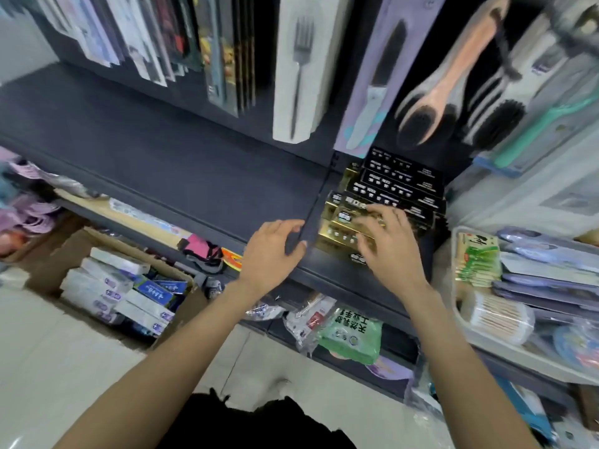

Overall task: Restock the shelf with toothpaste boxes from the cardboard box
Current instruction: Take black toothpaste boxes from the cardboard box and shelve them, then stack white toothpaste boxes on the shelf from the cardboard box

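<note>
Black and gold toothpaste boxes (398,179) lie stacked on the right part of the dark shelf (146,163). My right hand (385,241) rests on the front gold boxes (337,233), fingers spread and slightly bent over them. My left hand (275,251) hovers just left of the stack at the shelf's front edge, fingers relaxed and holding nothing. On the floor at lower left stands the cardboard box (55,254), holding several white and blue toothpaste boxes (123,293).
Packaged cutlery, knives and brushes (298,59) hang above the shelf. A tray of cotton swabs and packets (496,293) sits at the right. Bags of goods (350,335) lie on the lower shelf. Most of the dark shelf's left part is bare.
</note>
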`<state>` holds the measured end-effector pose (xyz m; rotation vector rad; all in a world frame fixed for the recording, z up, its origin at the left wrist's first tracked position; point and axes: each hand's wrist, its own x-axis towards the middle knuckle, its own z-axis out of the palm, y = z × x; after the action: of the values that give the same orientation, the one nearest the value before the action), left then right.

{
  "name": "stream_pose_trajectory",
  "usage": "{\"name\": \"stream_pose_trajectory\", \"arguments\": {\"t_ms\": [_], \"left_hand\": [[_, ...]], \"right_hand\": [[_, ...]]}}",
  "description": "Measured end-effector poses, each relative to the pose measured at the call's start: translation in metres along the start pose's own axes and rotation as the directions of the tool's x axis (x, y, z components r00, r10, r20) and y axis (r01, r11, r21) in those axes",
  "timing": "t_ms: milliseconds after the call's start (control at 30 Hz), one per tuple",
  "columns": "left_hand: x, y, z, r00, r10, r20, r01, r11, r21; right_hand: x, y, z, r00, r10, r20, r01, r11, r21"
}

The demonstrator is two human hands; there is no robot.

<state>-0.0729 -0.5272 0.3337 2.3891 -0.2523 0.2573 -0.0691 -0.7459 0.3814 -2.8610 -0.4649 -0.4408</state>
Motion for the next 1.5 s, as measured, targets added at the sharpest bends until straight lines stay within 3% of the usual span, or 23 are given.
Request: {"name": "stream_pose_trajectory", "arguments": {"t_ms": [67, 133, 200, 300, 400, 500, 633, 767, 833, 1000, 1133, 1200, 1333, 1433, 1500], "left_hand": [[-0.023, -0.022, -0.04, 0.991, 0.02, -0.132, -0.026, 0.998, -0.048], [-0.046, -0.057, -0.079, 0.988, -0.007, -0.153, -0.007, 0.996, -0.086], [-0.068, -0.106, -0.114, 0.993, -0.08, -0.087, 0.071, 0.992, -0.106], [-0.099, -0.2, -0.15, 0.965, -0.235, 0.117, 0.233, 0.972, 0.03], [-0.129, -0.3, -0.18, 0.802, -0.486, 0.346, 0.465, 0.873, 0.147], [-0.154, -0.379, -0.214, 0.627, -0.633, 0.455, 0.712, 0.702, -0.003], [-0.168, -0.449, -0.251, 0.547, -0.744, 0.384, 0.805, 0.593, 0.002], [-0.166, -0.492, -0.265, 0.471, -0.806, 0.359, 0.852, 0.521, 0.052], [-0.165, -0.508, -0.259, 0.466, -0.795, 0.389, 0.831, 0.544, 0.117], [-0.159, -0.556, -0.212, 0.597, -0.713, 0.367, 0.623, 0.701, 0.349], [-0.137, -0.606, -0.164, 0.649, -0.621, 0.44, 0.467, 0.782, 0.414], [-0.126, -0.632, -0.144, 0.644, -0.582, 0.497, 0.383, 0.807, 0.449], [-0.111, -0.677, -0.105, 0.661, -0.506, 0.554, 0.231, 0.84, 0.491], [-0.101, -0.703, -0.082, 0.663, -0.392, 0.638, 0.044, 0.871, 0.489], [-0.094, -0.718, -0.07, 0.635, -0.323, 0.702, -0.069, 0.881, 0.468]], "right_hand": [[0.0, -0.041, 0.001, 0.993, -0.088, 0.08, 0.08, 0.991, 0.104], [0.005, -0.084, 0.01, 0.962, -0.165, 0.216, 0.124, 0.974, 0.189], [0.014, -0.129, 0.031, 0.914, -0.208, 0.348, 0.125, 0.961, 0.245], [0.025, -0.194, 0.088, 0.818, -0.228, 0.527, 0.098, 0.96, 0.264], [0.027, -0.257, 0.158, 0.682, -0.19, 0.706, 0.026, 0.971, 0.236], [0.026, -0.319, 0.213, 0.593, -0.094, 0.8, -0.139, 0.966, 0.216], [0.029, -0.381, 0.261, 0.511, -0.004, 0.86, -0.34, 0.917, 0.207], [0.04, -0.412, 0.306, 0.5, 0.1, 0.86, -0.503, 0.842, 0.195], [0.046, -0.419, 0.335, 0.474, 0.112, 0.874, -0.552, 0.81, 0.195], [0.048, -0.417, 0.434, 0.417, 0.128, 0.9, -0.575, 0.804, 0.151], [0.032, -0.421, 0.507, 0.425, 0.123, 0.897, -0.479, 0.871, 0.107], [0.019, -0.432, 0.534, 0.428, 0.11, 0.897, -0.316, 0.948, 0.034], [-0.007, -0.455, 0.574, 0.511, 0.208, 0.834, -0.006, 0.971, -0.238], [-0.012, -0.462, 0.6, 0.621, 0.226, 0.751, 0.05, 0.944, -0.325], [-0.01, -0.463, 0.612, 0.646, 0.247, 0.723, 0.049, 0.931, -0.362]]}}
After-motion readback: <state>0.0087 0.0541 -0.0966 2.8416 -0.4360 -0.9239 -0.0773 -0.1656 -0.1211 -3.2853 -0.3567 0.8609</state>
